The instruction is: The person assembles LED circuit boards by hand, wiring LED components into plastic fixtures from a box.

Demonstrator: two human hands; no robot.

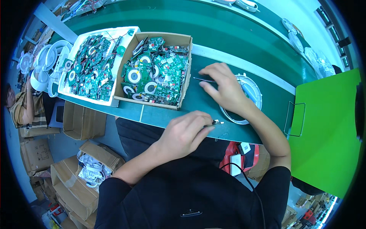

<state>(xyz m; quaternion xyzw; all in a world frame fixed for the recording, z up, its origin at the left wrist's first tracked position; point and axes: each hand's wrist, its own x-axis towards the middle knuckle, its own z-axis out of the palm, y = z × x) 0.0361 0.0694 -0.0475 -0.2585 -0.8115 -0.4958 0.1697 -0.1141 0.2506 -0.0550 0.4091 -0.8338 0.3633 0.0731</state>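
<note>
White-tipped and small, a part (217, 122) pokes rightward from the pinched fingertips of the left hand (187, 131), at the front edge of the green tabletop (276, 82). Farther from the body, a thin wire (204, 79) runs roughly left to right between the parted thumb and forefinger of the right hand (219, 84), its free end leftward; whether other fingers grip it cannot be told. Just right of that nearer hand, partly behind its wrist, sits a round white housing (260, 97). Below, a white box (244, 147) bears a dark square code; no writing is legible.
</note>
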